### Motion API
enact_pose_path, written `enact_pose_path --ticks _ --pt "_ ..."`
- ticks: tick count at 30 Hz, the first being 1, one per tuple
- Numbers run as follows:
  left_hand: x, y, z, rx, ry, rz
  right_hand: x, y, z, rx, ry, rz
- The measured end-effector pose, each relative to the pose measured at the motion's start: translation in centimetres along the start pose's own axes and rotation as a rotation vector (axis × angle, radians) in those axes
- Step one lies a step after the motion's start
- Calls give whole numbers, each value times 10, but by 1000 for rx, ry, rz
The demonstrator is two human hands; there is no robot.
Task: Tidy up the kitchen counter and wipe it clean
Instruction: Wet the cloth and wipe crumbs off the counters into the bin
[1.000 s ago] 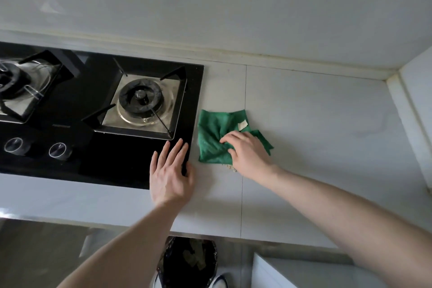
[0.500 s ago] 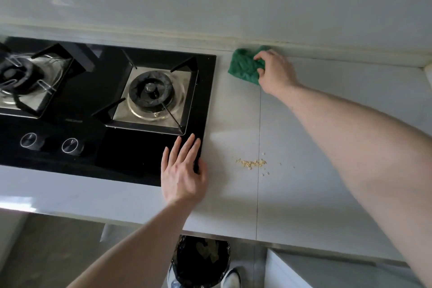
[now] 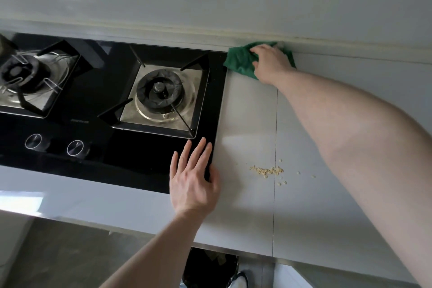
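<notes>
My right hand [image 3: 271, 65] presses green cloth [image 3: 240, 61] at far wall | crumbs [image 3: 266, 170] lie nearer me (left hand [image 3: 192, 184] flat, closer) | sweep toward me next

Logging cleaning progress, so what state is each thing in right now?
green cloth: bunched, pressed to the counter's back edge.
right hand: on the cloth.
left hand: flat, fingers on the black stove.
crumbs: small pile, unwiped, on the counter.
stove knobs: setting unreadable.
</notes>
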State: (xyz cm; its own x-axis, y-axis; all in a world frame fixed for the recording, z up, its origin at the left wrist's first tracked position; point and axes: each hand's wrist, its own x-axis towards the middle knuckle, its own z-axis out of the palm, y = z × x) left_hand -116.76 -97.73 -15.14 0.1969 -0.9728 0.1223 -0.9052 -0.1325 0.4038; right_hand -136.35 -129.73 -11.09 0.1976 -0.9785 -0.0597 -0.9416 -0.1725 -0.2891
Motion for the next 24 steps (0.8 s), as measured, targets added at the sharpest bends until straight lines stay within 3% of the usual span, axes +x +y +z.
enact_pose_path --ticks 6,15,24 --pt "-1 -3 0 14 -12 0 -32 9 0 -95 -37 54" --pt "-2 -1 -4 18 -18 -9 -154 -10 0 -108 -126 -75" --pt "-4 3 -8 -6 -17 -18 -248 -35 4 54 -203 -196"
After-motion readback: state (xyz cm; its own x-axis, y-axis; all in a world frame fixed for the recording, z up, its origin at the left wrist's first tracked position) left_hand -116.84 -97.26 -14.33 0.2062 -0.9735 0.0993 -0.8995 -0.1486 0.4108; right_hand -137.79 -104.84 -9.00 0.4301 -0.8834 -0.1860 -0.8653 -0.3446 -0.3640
